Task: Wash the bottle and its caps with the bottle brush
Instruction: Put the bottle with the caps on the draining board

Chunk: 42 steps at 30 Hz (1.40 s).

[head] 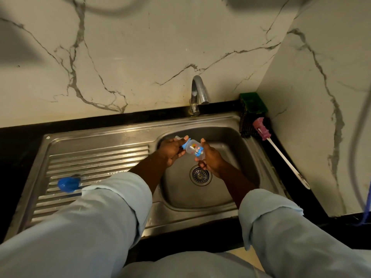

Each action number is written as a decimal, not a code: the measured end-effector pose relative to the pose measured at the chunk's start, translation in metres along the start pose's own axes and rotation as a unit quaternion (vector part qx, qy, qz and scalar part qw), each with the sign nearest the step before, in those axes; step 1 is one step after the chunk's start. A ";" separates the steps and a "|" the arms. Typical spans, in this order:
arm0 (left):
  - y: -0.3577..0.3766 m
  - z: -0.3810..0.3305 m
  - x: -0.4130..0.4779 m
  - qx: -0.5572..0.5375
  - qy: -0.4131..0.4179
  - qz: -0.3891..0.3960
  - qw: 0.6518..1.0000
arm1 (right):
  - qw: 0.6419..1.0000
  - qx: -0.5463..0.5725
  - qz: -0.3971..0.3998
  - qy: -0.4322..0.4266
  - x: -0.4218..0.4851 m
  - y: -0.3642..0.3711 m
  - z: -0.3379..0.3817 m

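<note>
While both hands are over the sink [200, 122], I note the bottle [193, 150] held between them, tilted above the drain [200, 175]. The left hand [170, 151] grips the blue collar end, fingers curled round it; the right hand [210, 159] grips the base. The bottle is clear with a cartoon print. A blue cap [68, 184] lies well apart on the drainboard [96, 157], left of the basin. The brush [281, 154] lies on the counter [267, 149] to the right, pink head toward the wall, near a green scrubber [254, 103]. The tap [197, 91] stands behind the basin.
</note>
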<state>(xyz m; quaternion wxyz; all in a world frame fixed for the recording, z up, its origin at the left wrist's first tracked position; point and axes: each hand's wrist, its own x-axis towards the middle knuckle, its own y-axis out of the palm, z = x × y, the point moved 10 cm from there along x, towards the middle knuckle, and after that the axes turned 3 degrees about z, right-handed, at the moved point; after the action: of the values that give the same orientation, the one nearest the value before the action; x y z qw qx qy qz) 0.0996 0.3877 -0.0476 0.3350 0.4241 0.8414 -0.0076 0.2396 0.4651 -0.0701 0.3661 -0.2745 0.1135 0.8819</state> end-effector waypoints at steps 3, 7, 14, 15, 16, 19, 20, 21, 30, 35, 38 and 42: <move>-0.004 0.003 0.000 0.011 0.000 -0.005 1.000 | 0.998 0.030 0.033 0.043 -0.002 0.006 -0.010; -0.007 0.008 0.000 0.000 -0.005 -0.021 1.000 | 0.994 -0.093 -0.037 -0.041 0.000 -0.002 0.007; -0.017 0.027 -0.001 0.040 -0.046 -0.051 0.997 | 0.995 -0.098 -0.019 -0.003 -0.003 0.004 -0.001; -0.020 0.028 -0.001 0.050 -0.050 -0.054 0.996 | 0.996 -0.084 0.001 0.012 -0.003 0.007 -0.007; -0.022 0.027 -0.001 0.065 -0.051 -0.058 0.995 | 0.998 -0.061 0.017 0.023 -0.004 0.010 -0.011; -0.023 0.022 -0.003 0.073 -0.035 -0.065 0.995 | 0.998 0.002 0.028 0.047 -0.006 0.013 -0.016; -0.024 0.021 -0.006 0.060 -0.024 -0.067 0.996 | 0.998 0.019 0.028 0.047 -0.009 0.016 -0.013; -0.023 0.019 -0.008 0.049 -0.016 -0.065 0.997 | 0.998 0.033 0.029 0.040 -0.011 0.020 -0.009; -0.056 0.019 -0.029 0.055 0.008 -0.072 0.996 | 0.995 -0.081 0.063 -0.018 -0.005 0.072 0.006; -0.118 -0.010 -0.057 0.023 0.041 -0.128 0.991 | 0.990 -0.131 0.028 -0.051 0.004 0.103 0.018; -0.162 -0.032 -0.078 0.037 0.093 -0.163 0.981 | 0.986 -0.139 0.035 -0.080 0.007 0.138 0.022; -0.229 -0.061 -0.119 0.246 0.151 -0.249 0.925 | 0.973 -0.171 0.089 -0.127 0.005 0.208 0.025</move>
<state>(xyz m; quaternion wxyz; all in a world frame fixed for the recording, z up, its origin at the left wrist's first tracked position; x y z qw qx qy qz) -0.0495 0.1743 0.0054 0.0767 0.2663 0.9320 -0.2337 0.0795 0.3317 -0.0521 0.2453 -0.2081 -0.0626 0.9448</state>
